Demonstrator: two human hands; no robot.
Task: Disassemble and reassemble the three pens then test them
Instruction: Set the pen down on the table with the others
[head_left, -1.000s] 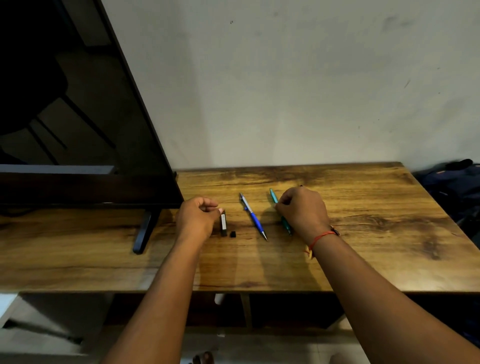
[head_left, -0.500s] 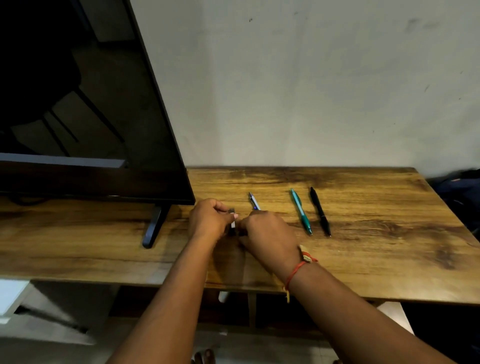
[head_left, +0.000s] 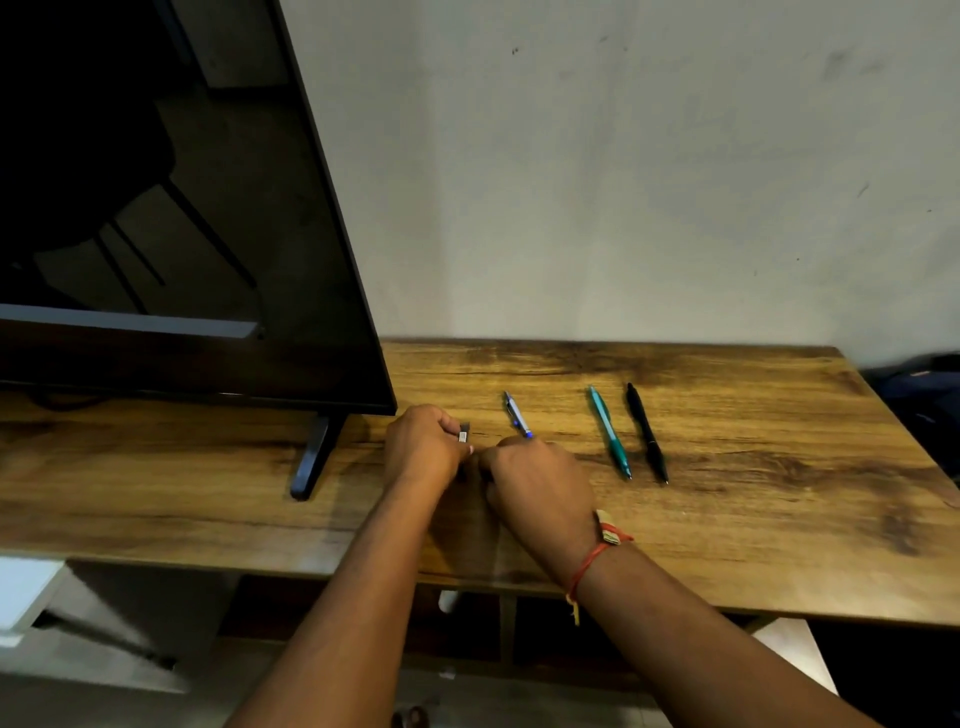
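**A:** Report the hands.

**B:** The left hand (head_left: 423, 449) pinches a small dark part (head_left: 464, 433) with a pale label, low over the surface (head_left: 753, 519). The right hand (head_left: 535, 480) has left the teal pen and now sits against the left hand's fingertips. Its fingers are curled, and I cannot tell whether they grip anything.

**A:** Locate the pens.

**B:** The blue pen (head_left: 518, 414) lies just beyond the right hand, with its tip end hidden by the knuckles. The teal pen (head_left: 609, 431) and the black pen (head_left: 647, 431) lie side by side further right, now uncovered and apparently whole.

**A:** Consequence for the task?

**B:** Both hands now work on the small part, so disassembly of the teal and black pens probably remains pending. The television (head_left: 182, 208) stands at the left rear.
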